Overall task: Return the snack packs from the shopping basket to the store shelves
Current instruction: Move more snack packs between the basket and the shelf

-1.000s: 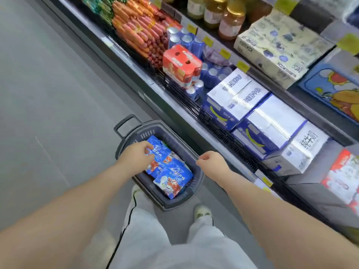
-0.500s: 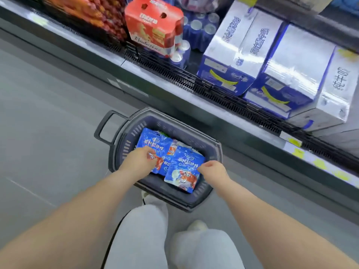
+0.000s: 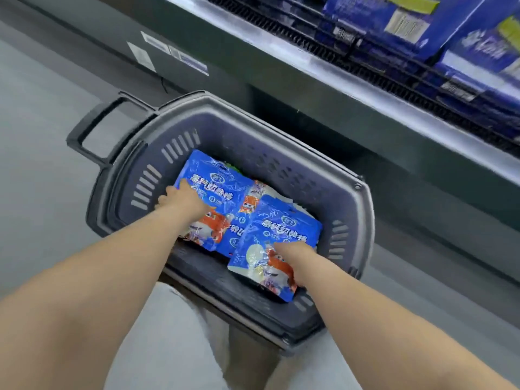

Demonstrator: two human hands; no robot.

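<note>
A dark grey shopping basket [image 3: 254, 114] stands on the floor in front of me, holding several blue snack packs with a red-and-white cartoon figure. My left hand [image 3: 183, 199] reaches into the basket's left side and grips the left edge of the far-left snack pack [image 3: 222, 178]. On the near-right snack pack [image 3: 289, 223], which lies on top of the others, my right hand [image 3: 294, 253] takes hold with curled fingers. Another pack [image 3: 250, 202] shows partly between those two. Fingertips of both hands are mostly hidden.
The basket's handle [image 3: 84, 136] sticks out to the left. A chiller shelf with a pale front ledge [image 3: 309, 63] and black grille runs along the top right, stocked with blue and white cartons [image 3: 408, 23]. Grey floor lies to the left. My light trousers [image 3: 174, 347] are below.
I have leaned down much closer to the basket. Both hands went deeper in; the right hand moved from the pack's edge onto the near-right pack, the left slid to the left pack's edge.
</note>
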